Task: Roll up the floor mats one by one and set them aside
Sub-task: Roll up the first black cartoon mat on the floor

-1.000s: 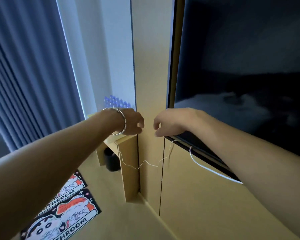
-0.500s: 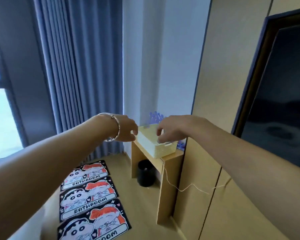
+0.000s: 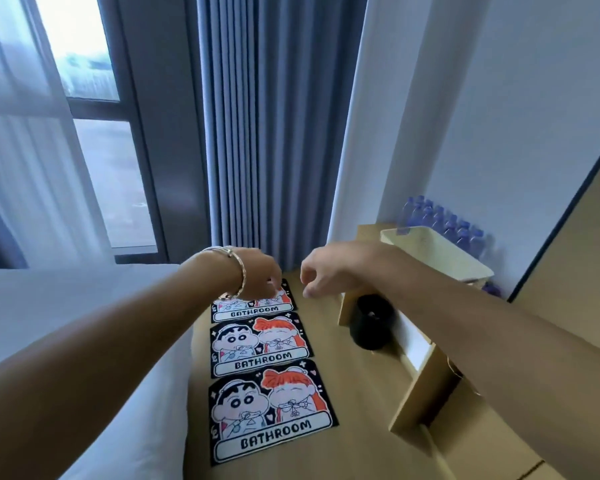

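Note:
Three black cartoon floor mats reading BATHROOM lie flat in a row on the wooden floor: the near mat (image 3: 269, 412), the middle mat (image 3: 260, 344) and the far mat (image 3: 257, 306), which my left hand partly hides. Both arms reach forward, well above the mats. My left hand (image 3: 257, 277), with a bracelet on its wrist, hangs with loosely curled fingers and holds nothing. My right hand (image 3: 321, 271) hangs the same way, empty, a little to the right.
A white bed (image 3: 66, 323) fills the left side, right beside the mats. A wooden side table (image 3: 420, 389) with a cream basket (image 3: 433, 252) and several water bottles (image 3: 440, 218) stands on the right, a black bin (image 3: 371, 322) under it. Blue curtains (image 3: 267, 133) hang behind.
My view has swung left from the wall panel and dark screen toward the window and floor. All three mats and the bed have come into sight. Both hands stay raised and empty.

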`<state>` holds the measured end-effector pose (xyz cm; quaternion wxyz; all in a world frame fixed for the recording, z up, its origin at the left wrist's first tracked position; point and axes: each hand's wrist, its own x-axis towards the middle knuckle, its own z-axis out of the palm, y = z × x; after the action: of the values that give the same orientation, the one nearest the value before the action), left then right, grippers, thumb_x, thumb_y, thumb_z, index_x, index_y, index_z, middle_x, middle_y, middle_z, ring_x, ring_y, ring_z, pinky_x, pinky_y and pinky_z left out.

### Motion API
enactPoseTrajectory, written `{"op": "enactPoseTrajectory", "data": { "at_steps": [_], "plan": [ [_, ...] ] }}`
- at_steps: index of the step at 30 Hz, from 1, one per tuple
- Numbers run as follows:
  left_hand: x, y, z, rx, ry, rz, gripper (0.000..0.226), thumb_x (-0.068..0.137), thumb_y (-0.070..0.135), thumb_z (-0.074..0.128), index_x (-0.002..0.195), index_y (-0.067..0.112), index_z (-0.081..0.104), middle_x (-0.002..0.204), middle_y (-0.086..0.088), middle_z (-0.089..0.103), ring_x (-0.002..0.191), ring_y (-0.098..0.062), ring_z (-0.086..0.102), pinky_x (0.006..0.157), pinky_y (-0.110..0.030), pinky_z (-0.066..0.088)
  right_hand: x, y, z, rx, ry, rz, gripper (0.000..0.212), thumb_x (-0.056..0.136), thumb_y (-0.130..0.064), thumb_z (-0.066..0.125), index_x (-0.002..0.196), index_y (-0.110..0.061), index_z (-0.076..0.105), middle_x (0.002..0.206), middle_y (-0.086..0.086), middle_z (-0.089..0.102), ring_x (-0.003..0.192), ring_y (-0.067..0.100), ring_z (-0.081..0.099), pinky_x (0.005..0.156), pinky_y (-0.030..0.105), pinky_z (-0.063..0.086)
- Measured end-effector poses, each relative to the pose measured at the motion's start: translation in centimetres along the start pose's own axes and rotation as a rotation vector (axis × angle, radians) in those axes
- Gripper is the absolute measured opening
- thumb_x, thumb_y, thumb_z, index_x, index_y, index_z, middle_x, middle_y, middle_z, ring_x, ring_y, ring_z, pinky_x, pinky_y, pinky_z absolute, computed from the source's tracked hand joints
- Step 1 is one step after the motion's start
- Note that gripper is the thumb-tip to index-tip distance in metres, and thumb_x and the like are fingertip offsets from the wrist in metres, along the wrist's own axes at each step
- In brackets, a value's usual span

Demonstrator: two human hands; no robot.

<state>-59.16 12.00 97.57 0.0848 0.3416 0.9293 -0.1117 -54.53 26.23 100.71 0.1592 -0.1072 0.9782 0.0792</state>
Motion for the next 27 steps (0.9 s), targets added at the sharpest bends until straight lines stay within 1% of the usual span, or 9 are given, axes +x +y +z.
{"op": "enactPoseTrajectory", "data": {
  "at_steps": [2,4,8,11,13,15,18,23,27],
  "plan": [
    [2.1,-1.2,1.6,-0.010,-0.042,0.005,0.035,0.096,0.040,0.045,0.129,0.034,0.054,0.125,0.007,0.060,0.110,-0.015,0.057,0.091,-0.032,0.048,3.1,0.7,0.3,-0.003,-0.016,-0.002,0.034,0.094,-0.036,0.051,0.122,-0.018,0.061,0.118,0.000,0.062,0.100,0.018,0.057,0.064,0.026,0.040],
    [4.3,-2.8,2.6,-0.010,-0.077,0.009,0.036,0.096,0.041,0.045,0.130,0.034,0.053,0.125,0.005,0.060,0.111,-0.017,0.057,0.091,-0.033,0.047,6.8,1.4,0.6,0.002,-0.024,-0.015,0.034,0.094,-0.037,0.051,0.120,-0.018,0.063,0.117,0.000,0.063,0.105,0.019,0.058,0.065,0.026,0.041],
    [9.0,-6.8,3.3,-0.015,-0.073,-0.039,0.035,0.097,0.039,0.045,0.130,0.034,0.053,0.123,0.005,0.061,0.110,-0.017,0.057,0.088,-0.031,0.047,15.6,2.8,1.2,0.040,-0.060,-0.070,0.033,0.091,-0.038,0.054,0.115,-0.018,0.066,0.112,0.002,0.066,0.100,0.020,0.063,0.068,0.027,0.046],
    [12.6,-9.8,4.2,-0.038,-0.123,-0.083,0.032,0.096,0.038,0.045,0.127,0.036,0.055,0.120,0.004,0.062,0.108,-0.018,0.058,0.092,-0.034,0.049,22.0,3.3,1.0,0.086,-0.062,-0.137,0.034,0.091,-0.039,0.055,0.116,-0.018,0.065,0.113,0.002,0.066,0.101,0.021,0.063,0.078,0.031,0.049],
    [15.0,-11.9,5.3,-0.041,-0.149,-0.105,0.032,0.095,0.038,0.046,0.126,0.037,0.056,0.118,0.003,0.063,0.106,-0.019,0.059,0.093,-0.035,0.049,25.9,3.2,1.1,0.089,-0.075,-0.181,0.035,0.091,-0.039,0.053,0.117,-0.018,0.065,0.112,0.001,0.066,0.100,0.022,0.062,0.076,0.029,0.048],
    [16.8,-13.8,6.5,-0.080,-0.199,-0.111,0.033,0.096,0.036,0.046,0.128,0.035,0.057,0.118,0.002,0.063,0.107,-0.020,0.058,0.093,-0.030,0.047,29.4,2.7,1.3,0.109,-0.113,-0.211,0.034,0.091,-0.038,0.053,0.117,-0.019,0.065,0.112,0.001,0.066,0.098,0.021,0.062,0.072,0.027,0.046],
    [19.5,-16.9,8.2,-0.108,-0.264,-0.119,0.035,0.097,0.033,0.046,0.131,0.031,0.055,0.125,-0.001,0.060,0.112,-0.021,0.055,0.089,-0.025,0.041,33.7,2.0,1.6,0.101,-0.178,-0.247,0.037,0.090,-0.038,0.054,0.121,-0.021,0.063,0.115,0.001,0.066,0.101,0.021,0.063,0.075,0.028,0.048],
    [24.7,-23.3,10.0,-0.117,-0.285,-0.067,0.035,0.098,0.032,0.046,0.132,0.030,0.054,0.126,0.000,0.060,0.114,-0.020,0.055,0.091,-0.027,0.042,40.6,1.7,1.3,0.108,-0.208,-0.193,0.037,0.090,-0.038,0.051,0.119,-0.018,0.063,0.116,0.003,0.065,0.104,0.023,0.062,0.085,0.034,0.052],
    [30.0,-27.9,11.8,-0.119,-0.275,0.010,0.032,0.097,0.034,0.046,0.127,0.031,0.057,0.120,-0.001,0.063,0.108,-0.022,0.059,0.093,-0.032,0.047,45.7,2.1,0.9,0.161,-0.252,-0.099,0.036,0.093,-0.035,0.050,0.120,-0.015,0.062,0.118,0.004,0.065,0.104,0.023,0.062,0.078,0.031,0.049]
  ]
}}
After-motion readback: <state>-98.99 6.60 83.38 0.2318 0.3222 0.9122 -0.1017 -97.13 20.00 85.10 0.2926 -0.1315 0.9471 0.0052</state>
